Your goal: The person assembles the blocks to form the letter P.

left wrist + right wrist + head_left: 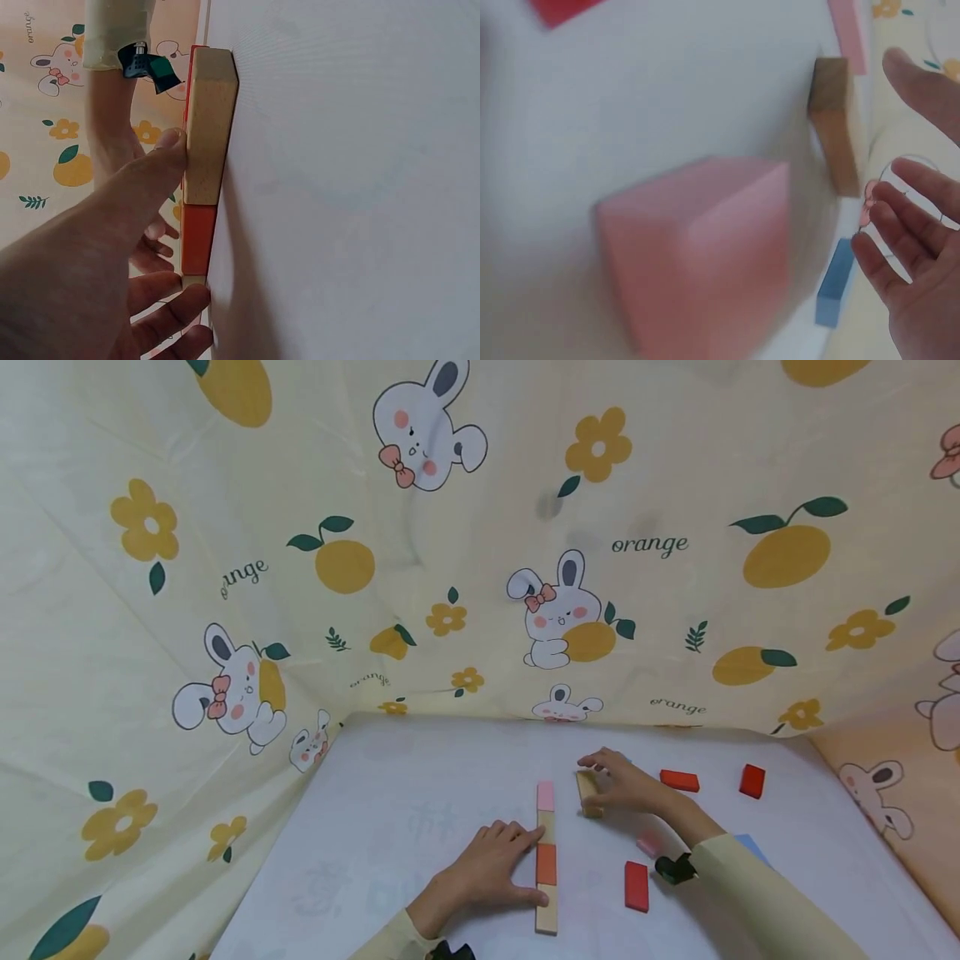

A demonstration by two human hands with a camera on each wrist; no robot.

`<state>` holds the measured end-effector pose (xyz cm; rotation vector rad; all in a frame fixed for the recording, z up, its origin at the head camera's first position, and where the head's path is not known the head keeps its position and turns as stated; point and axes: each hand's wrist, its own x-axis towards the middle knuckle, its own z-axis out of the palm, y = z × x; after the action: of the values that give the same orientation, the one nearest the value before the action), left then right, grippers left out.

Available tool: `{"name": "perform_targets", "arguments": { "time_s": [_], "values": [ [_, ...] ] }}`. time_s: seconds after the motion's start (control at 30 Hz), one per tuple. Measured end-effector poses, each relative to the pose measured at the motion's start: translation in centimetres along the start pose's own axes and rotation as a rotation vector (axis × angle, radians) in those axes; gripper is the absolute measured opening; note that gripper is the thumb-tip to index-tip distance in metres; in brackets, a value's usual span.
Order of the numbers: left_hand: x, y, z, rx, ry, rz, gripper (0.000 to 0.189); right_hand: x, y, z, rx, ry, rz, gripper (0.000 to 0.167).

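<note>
A straight row of blocks stands on the white table: a pink block (pixel 545 796) at the far end, then a plain wooden block (pixel 548 827), an orange block (pixel 546 864) and another wooden block (pixel 547 920) nearest. My left hand (pixel 491 868) lies along its left side, thumb against the nearest block and index finger at the second wooden one. The left wrist view shows that thumb on the wooden block's (pixel 206 135) side. My right hand (pixel 622 787) is over a loose wooden block (pixel 586 785); in the right wrist view its fingers are spread apart from that block (pixel 836 142).
Red blocks lie at the back (pixel 679 780), far right (pixel 752 781) and front right (pixel 636 887). A pink block (pixel 649 845) sits below the right forearm, with a blue block (pixel 752 847) partly behind the sleeve. Patterned cloth (pixel 450 652) hangs behind the table.
</note>
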<state>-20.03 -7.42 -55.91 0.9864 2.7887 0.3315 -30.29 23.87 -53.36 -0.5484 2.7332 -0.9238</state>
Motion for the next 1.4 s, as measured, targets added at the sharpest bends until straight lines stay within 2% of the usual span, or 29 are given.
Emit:
{"name": "perform_targets", "arguments": {
  "time_s": [0.23, 0.7, 1.07, 1.4],
  "values": [
    [0.1, 0.1, 0.0, 0.004, -0.012, -0.017, 0.104, -0.6, 1.5, 0.3, -0.005, -0.031, 0.036, 0.093],
    [0.2, 0.2, -0.1, -0.003, -0.033, -0.025, 0.103, -1.3, 1.5, -0.7, -0.026, -0.155, 0.048, 0.099],
    [-0.1, 0.4, -0.3, -0.006, -0.024, -0.022, 0.103, -0.8, 2.2, -0.3, -0.038, -0.142, 0.04, 0.094],
    [-0.1, 0.3, -0.2, 0.016, -0.001, -0.001, 0.103, -0.1, 2.0, -0.2, -0.087, -0.084, 0.009, 0.09]
  ]
}}
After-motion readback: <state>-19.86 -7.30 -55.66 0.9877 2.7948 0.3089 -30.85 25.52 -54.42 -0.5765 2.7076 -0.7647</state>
